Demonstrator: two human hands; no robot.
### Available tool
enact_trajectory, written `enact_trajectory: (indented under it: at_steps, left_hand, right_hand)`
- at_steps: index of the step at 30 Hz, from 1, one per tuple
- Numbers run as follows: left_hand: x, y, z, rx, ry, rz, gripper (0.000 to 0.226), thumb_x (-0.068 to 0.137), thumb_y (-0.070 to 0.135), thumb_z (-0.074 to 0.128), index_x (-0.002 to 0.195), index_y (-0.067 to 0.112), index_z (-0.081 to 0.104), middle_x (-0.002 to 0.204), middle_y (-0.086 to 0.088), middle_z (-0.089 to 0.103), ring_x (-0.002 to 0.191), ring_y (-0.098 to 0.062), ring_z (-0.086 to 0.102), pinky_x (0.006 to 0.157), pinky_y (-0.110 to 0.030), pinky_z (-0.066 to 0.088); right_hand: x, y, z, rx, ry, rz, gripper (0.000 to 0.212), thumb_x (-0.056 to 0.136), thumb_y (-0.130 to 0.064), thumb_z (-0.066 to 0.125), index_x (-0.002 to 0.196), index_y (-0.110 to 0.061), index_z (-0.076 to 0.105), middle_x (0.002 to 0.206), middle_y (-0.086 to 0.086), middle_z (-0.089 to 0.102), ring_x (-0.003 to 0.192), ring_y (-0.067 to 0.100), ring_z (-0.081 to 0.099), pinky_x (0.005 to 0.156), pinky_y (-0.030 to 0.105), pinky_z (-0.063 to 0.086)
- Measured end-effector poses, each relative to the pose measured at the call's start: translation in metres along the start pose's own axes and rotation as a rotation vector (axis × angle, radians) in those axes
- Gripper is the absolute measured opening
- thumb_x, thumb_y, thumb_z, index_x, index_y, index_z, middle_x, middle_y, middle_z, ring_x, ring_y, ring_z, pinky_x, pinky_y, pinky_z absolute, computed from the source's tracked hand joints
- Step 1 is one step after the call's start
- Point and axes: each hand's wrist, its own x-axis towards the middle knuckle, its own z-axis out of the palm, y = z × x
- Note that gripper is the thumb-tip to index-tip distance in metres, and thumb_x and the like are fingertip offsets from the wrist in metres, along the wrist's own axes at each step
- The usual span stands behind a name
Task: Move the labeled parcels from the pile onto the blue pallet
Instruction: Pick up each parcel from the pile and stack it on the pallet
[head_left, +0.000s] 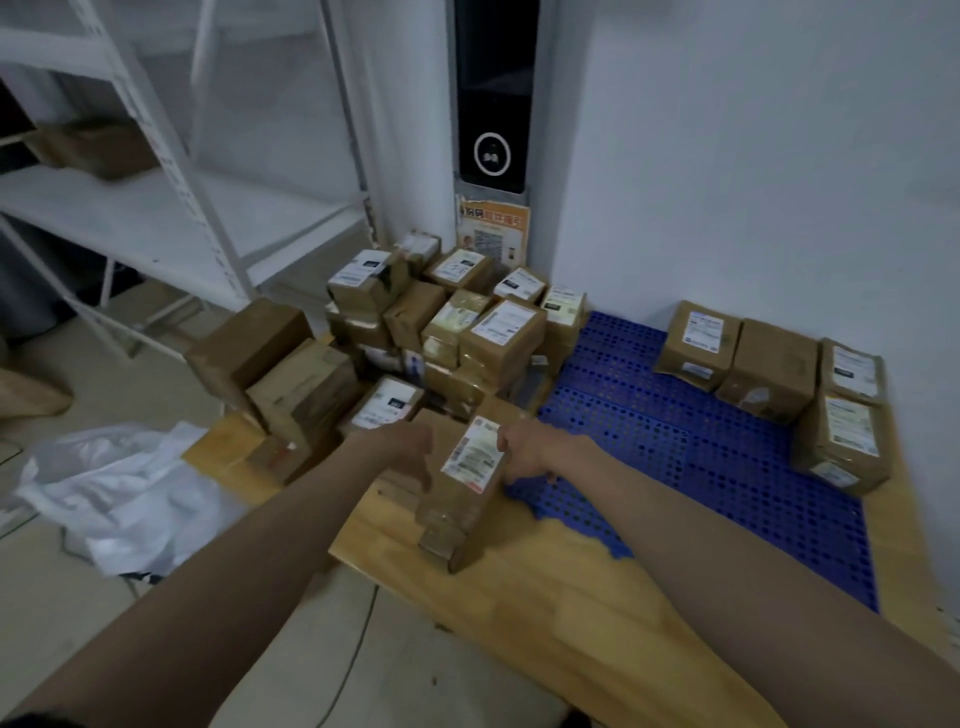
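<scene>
- White plastic sheet (124, 493): crumpled on the floor, left of the wooden platform (545, 597).
- Pile (441, 322): taped brown cardboard boxes with white labels, stacked on the platform's far left.
- Left hand (410, 449): fingers extended downward against the parcel's left side.
- Parcel (462, 488): oblong taped cardboard box, label up, long axis running from near to far, resting on the wood at the pallet's near-left edge.
- Right hand (524, 449): fingers curled onto the parcel's right edge.
- Blue pallet (675, 441): perforated plastic grid; four boxes (769, 364) sit at its far right.
</scene>
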Motion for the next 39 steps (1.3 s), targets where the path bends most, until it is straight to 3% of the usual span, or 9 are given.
enact_trajectory:
  at_steps: [3,11,16,21,24,29,32,36,39]
  left_hand:
    - [-0.005,-0.028,0.002,-0.005,-0.014,-0.021,0.071,0.083,0.039,0.073,0.142,0.015,0.04,0.147,-0.004,0.039,0.133,-0.024,0.039,0.103,-0.032,0.037]
    - [0.001,-0.097,-0.013,-0.041,0.026,-0.107,0.068,0.08,0.04,0.075,0.138,0.019,0.046,0.138,-0.003,0.048,0.123,-0.022,0.048,0.091,-0.031,0.042]
    - [0.006,-0.154,-0.046,0.028,0.011,-0.174,0.049,0.081,0.039,0.072,0.121,0.013,0.059,0.122,-0.007,0.061,0.105,-0.022,0.058,0.092,-0.036,0.051]
    - [0.006,-0.215,-0.073,-0.091,0.118,-0.299,0.06,0.081,0.042,0.073,0.131,0.014,0.053,0.128,-0.004,0.055,0.115,-0.023,0.054,0.092,-0.031,0.047]
    - [0.008,-0.244,-0.078,-0.105,0.107,-0.356,0.054,0.082,0.044,0.072,0.122,0.009,0.062,0.113,-0.004,0.061,0.104,-0.021,0.057,0.088,-0.034,0.05]
    - [0.014,-0.281,-0.077,-0.162,0.171,-0.493,0.057,0.078,0.048,0.073,0.122,0.014,0.063,0.119,-0.005,0.063,0.103,-0.021,0.06,0.075,-0.03,0.05]
    - [0.021,-0.303,-0.078,-0.215,0.235,-0.56,0.055,0.078,0.046,0.073,0.118,0.011,0.061,0.11,-0.006,0.064,0.084,-0.019,0.053,0.061,-0.027,0.041]
    - [0.039,-0.326,-0.08,-0.297,0.258,-0.579,0.051,0.078,0.044,0.074,0.114,0.01,0.061,0.103,-0.008,0.062,0.084,-0.019,0.053,0.055,-0.023,0.035]
    - [0.054,-0.341,-0.081,-0.373,0.237,-0.623,0.057,0.075,0.05,0.074,0.114,0.011,0.061,0.085,-0.001,0.055,0.078,-0.017,0.054,0.057,-0.024,0.04]
  right_hand:
    - [0.008,-0.024,0.003,-0.032,-0.006,-0.022,0.045,0.094,-0.026,0.061,0.133,-0.009,0.048,0.13,0.014,0.053,0.104,0.027,0.059,0.087,0.04,0.053]
    - [0.07,-0.073,-0.015,-0.029,0.02,-0.122,0.037,0.094,-0.024,0.058,0.127,-0.006,0.056,0.124,0.011,0.059,0.095,0.023,0.06,0.06,0.026,0.048]
    - [0.129,-0.108,-0.044,0.004,0.106,-0.169,0.033,0.089,-0.034,0.061,0.12,-0.022,0.056,0.119,0.004,0.057,0.104,0.024,0.059,0.086,0.038,0.053]
    - [0.185,-0.15,-0.076,0.03,0.111,-0.276,0.028,0.09,-0.027,0.062,0.115,-0.015,0.06,0.107,0.005,0.062,0.08,0.016,0.059,0.059,0.028,0.044]
    - [0.214,-0.171,-0.089,0.064,0.102,-0.305,0.022,0.088,-0.027,0.064,0.108,-0.017,0.061,0.101,0.003,0.061,0.08,0.014,0.06,0.062,0.028,0.052]
    - [0.258,-0.204,-0.107,0.11,0.126,-0.323,0.021,0.086,-0.029,0.065,0.102,-0.02,0.054,0.1,-0.001,0.057,0.086,0.016,0.056,0.069,0.032,0.051]
    - [0.284,-0.225,-0.117,0.122,0.152,-0.331,0.021,0.085,-0.028,0.065,0.094,-0.019,0.049,0.096,0.003,0.055,0.082,0.019,0.057,0.067,0.035,0.048]
    - [0.315,-0.249,-0.13,0.144,0.175,-0.332,0.026,0.086,-0.025,0.068,0.088,-0.019,0.043,0.083,0.0,0.049,0.073,0.017,0.053,0.053,0.028,0.038]
    - [0.341,-0.265,-0.135,0.184,0.197,-0.298,0.028,0.086,-0.024,0.069,0.099,-0.016,0.045,0.087,0.0,0.051,0.07,0.013,0.051,0.051,0.026,0.036]
